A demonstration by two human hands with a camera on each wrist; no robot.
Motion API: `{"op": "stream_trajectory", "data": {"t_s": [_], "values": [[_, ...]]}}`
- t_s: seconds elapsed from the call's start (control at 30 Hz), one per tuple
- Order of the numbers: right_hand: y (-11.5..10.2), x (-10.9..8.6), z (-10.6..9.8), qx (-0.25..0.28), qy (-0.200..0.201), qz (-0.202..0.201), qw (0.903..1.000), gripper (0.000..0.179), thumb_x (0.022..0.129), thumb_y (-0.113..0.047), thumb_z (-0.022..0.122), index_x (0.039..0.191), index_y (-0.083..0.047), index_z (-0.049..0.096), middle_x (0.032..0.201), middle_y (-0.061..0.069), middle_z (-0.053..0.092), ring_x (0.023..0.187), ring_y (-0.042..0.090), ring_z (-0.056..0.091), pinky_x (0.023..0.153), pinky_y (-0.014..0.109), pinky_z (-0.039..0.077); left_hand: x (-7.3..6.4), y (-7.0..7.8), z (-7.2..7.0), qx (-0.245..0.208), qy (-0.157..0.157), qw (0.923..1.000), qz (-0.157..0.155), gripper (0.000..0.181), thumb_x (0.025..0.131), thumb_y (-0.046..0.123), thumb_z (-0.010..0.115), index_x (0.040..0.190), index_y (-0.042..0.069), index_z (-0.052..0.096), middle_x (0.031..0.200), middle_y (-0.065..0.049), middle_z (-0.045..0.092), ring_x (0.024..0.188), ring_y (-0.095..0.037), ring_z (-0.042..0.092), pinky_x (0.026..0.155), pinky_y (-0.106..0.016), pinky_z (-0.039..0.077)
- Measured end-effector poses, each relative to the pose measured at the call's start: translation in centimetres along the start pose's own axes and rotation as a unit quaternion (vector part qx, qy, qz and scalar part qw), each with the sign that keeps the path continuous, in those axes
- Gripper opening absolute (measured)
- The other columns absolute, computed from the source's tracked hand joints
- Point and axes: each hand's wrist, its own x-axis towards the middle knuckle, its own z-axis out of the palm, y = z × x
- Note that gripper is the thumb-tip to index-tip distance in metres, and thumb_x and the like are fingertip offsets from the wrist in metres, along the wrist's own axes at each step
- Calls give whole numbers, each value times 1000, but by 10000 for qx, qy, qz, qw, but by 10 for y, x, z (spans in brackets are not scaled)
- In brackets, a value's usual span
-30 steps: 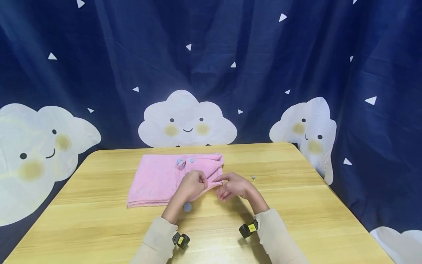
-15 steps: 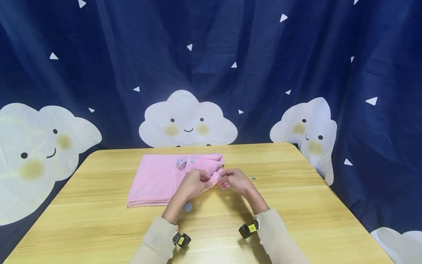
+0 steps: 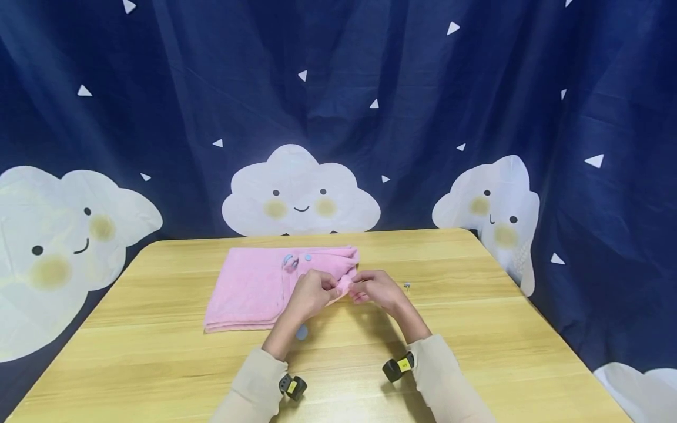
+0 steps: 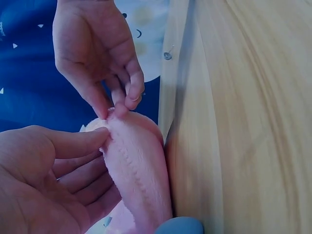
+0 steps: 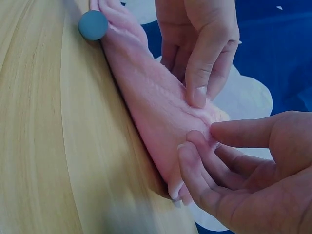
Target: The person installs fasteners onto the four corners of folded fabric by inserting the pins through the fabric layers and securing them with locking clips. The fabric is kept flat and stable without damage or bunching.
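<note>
A folded pink plush cloth (image 3: 245,288) lies on the table, its near right corner lifted between both hands. The left hand (image 3: 312,292) pinches the cloth's edge between thumb and fingers; in the left wrist view a stitched seam runs down from that grip. Just to its right, the right hand (image 3: 376,290) pinches the corner, thumb and fingertips on the fabric in the right wrist view. A round blue-grey disc (image 5: 93,25) sits at the cloth's near edge. Two more blue pieces, a looped one (image 3: 289,261) and a small round one (image 3: 308,257), lie on the cloth's upper part.
A small pin with a grey head (image 3: 407,286) stands on the wooden table (image 3: 476,341) right of the right hand. Behind the table hangs a dark blue curtain (image 3: 338,117) with white clouds. Each wrist carries a black camera.
The right hand has moved up and left from beside the cloth to pinch its corner. Both hands now raise and bunch that corner; over the last half second they barely move.
</note>
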Motion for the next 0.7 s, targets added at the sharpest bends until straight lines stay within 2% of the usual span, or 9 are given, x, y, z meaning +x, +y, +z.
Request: {"op": "stream_trajectory", "data": {"t_s": [0.13,0.23,0.33,0.4,0.43,0.5,0.57,0.7], "values": [[-6,-3,-7,-212,6,46,9998,34,95,-3,58,124,15,60,105,30,69,83,21,70,89,44,60,0,0,-1,-36,20,10000,0,4,86,9,78,85,5,78,80,-4,76,70,-12,64,64,-28,52],[-11,-7,-20,-587,366,81,9976,35,96,-6,56,127,11,61,112,28,68,92,27,69,93,46,57,1,0,-3,-74,90,9999,7,4,86,8,78,87,4,79,81,-5,76,73,-14,65,66,-28,52],[-10,-11,-39,-1324,811,118,9878,36,98,-9,52,130,6,62,126,26,65,110,36,65,99,50,53,1,1,-5,-94,126,9999,23,4,86,8,78,87,4,79,80,-5,76,75,-15,65,68,-29,53],[-6,-14,-52,-1840,925,177,9784,40,99,-11,48,134,4,59,136,26,60,119,39,59,100,52,50,1,1,-5,-95,120,9999,30,4,86,7,78,87,4,78,81,-5,76,76,-14,65,69,-29,53],[-4,-15,-58,-2072,936,217,9736,42,98,-11,46,136,3,58,141,26,57,123,40,57,101,52,48,1,1,-5,-79,116,9999,41,4,86,7,78,87,4,78,81,-5,76,76,-14,65,69,-30,53],[1,-16,-68,-2387,886,313,9665,47,95,-10,44,139,3,55,146,26,52,121,40,55,98,51,46,1,1,-6,-61,118,9999,59,4,86,7,78,87,3,78,81,-5,76,76,-14,66,69,-30,54],[6,-16,-75,-2596,784,425,9616,51,93,-9,43,141,4,52,149,28,48,127,43,51,101,54,44,1,1,-6,-44,113,9999,74,5,86,7,78,87,3,78,81,-5,76,76,-14,66,69,-30,54],[15,-15,-81,-3079,498,619,9481,49,92,-7,46,139,6,55,147,28,50,136,46,45,109,57,42,0,1,-7,-7,90,9999,80,5,86,7,77,88,3,78,81,-5,76,77,-14,66,70,-31,54]]}}
